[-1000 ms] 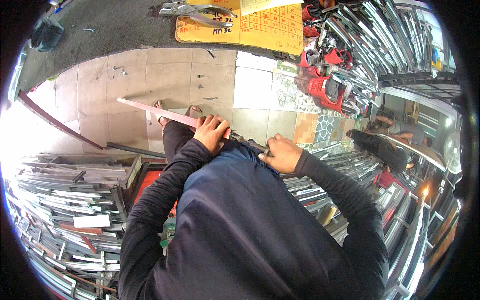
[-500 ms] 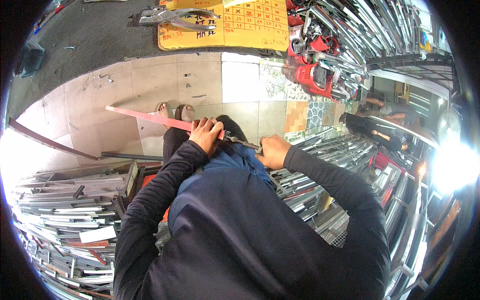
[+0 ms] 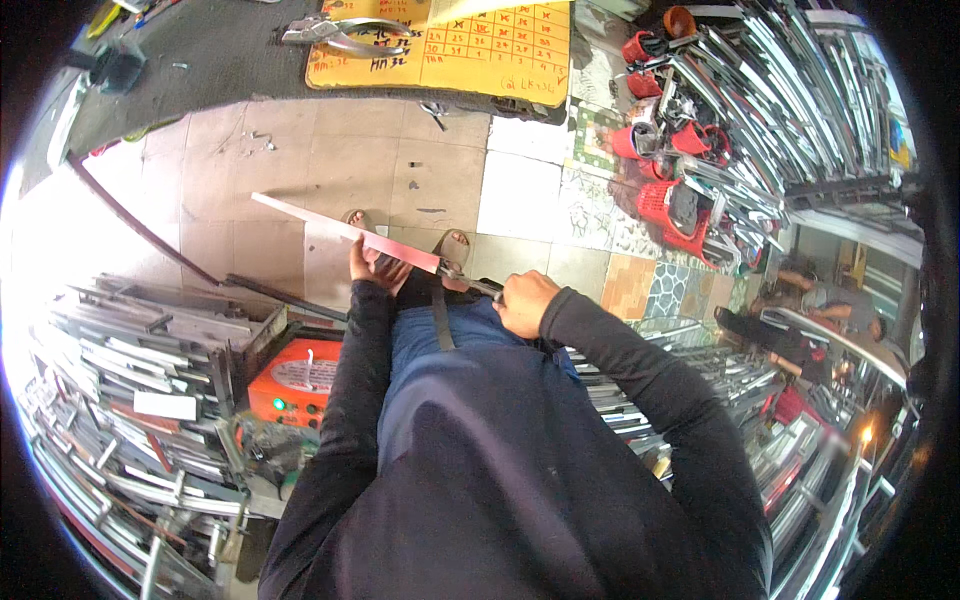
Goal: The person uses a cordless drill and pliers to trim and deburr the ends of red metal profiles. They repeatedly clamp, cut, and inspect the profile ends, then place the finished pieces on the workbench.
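A long, flat red bar (image 3: 335,227), pale toward its far left end, lies aslant in front of my body, above the floor. My left hand (image 3: 378,268) holds it from below, thumb on the near side and fingers partly hidden under it. At the bar's right end is a slim metal hand tool (image 3: 470,280); its tip meets or nearly meets the bar. My right hand (image 3: 527,303) is closed around this tool's other end, and the fingers cover the handle, so its exact kind is unclear.
Metal pliers (image 3: 350,35) and a marked yellow board (image 3: 480,50) lie on the dark workbench (image 3: 210,70) ahead. An orange machine (image 3: 292,372) stands left, near stacked metal profiles (image 3: 110,350). Red baskets (image 3: 668,212) and more profiles are at right; people (image 3: 790,335) are farther right.
My left hand has slid leftward along the bar, from over its right end to underneath. My right hand stays on the tool. The view has shifted, uncovering the orange machine.
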A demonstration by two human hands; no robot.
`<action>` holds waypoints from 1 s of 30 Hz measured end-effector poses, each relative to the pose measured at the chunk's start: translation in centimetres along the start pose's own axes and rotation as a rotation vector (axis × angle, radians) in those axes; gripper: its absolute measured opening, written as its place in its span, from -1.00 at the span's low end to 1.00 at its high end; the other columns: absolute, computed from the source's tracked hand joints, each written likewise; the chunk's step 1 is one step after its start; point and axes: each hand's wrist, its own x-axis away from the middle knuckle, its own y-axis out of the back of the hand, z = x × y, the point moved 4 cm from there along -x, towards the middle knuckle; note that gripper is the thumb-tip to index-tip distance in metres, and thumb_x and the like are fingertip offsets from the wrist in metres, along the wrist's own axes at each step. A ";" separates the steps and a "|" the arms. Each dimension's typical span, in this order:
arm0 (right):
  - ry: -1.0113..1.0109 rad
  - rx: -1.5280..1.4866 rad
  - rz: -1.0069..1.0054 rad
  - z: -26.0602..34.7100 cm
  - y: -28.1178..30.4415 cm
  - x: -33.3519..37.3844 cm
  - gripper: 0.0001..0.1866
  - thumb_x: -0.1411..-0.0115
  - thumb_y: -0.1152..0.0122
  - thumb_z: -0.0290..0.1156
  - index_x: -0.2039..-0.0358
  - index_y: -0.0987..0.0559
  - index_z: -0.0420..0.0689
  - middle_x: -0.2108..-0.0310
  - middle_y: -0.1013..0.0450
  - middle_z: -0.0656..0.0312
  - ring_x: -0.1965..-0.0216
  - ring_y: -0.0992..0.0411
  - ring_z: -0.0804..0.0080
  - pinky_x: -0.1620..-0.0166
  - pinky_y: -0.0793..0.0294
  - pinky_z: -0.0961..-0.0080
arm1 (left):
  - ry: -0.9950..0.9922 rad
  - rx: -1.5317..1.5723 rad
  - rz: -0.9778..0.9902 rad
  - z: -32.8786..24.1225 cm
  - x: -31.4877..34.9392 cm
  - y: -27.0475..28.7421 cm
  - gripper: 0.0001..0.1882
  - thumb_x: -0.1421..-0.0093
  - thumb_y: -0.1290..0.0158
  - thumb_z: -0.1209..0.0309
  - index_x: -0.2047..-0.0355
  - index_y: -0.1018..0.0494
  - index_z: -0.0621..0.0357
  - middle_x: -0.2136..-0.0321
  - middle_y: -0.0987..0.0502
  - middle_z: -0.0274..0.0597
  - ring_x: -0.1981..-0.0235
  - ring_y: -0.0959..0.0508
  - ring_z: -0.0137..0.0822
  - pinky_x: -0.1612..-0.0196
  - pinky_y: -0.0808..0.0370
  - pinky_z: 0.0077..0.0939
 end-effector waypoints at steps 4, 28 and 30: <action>-0.003 0.015 0.029 -0.4 -2.6 -0.8 -0.63 -0.32 -0.23 -0.23 0.21 -0.81 -0.31 0.12 -0.71 -0.26 0.02 -0.71 -0.21 -0.11 -0.70 -0.01 | 0.161 0.162 0.239 4.3 -4.6 -1.4 -0.37 -0.26 -0.29 -0.12 -0.04 -0.45 0.17 0.15 -0.63 0.13 0.18 -0.68 0.21 0.04 -0.68 0.28; -0.007 -0.026 0.107 -6.8 -5.7 -5.4 -0.58 -0.30 -0.21 -0.30 -0.03 -0.79 -0.24 -0.09 -0.69 -0.17 -0.16 -0.67 -0.11 -0.25 -0.65 0.09 | 0.305 -0.015 -0.039 12.9 -16.9 -1.6 -0.65 -0.37 0.10 0.24 0.11 -0.47 0.32 0.27 -0.60 0.26 0.37 -0.56 0.17 0.26 -0.63 0.24; 0.022 0.006 0.097 -7.1 -5.9 -5.6 -0.57 -0.30 -0.19 -0.28 -0.02 -0.79 -0.26 -0.09 -0.69 -0.19 -0.15 -0.68 -0.10 -0.24 -0.66 0.10 | 0.321 -0.005 -0.040 13.1 -17.3 -1.7 -0.65 -0.37 0.11 0.26 0.11 -0.47 0.32 0.25 -0.61 0.27 0.34 -0.56 0.17 0.24 -0.64 0.25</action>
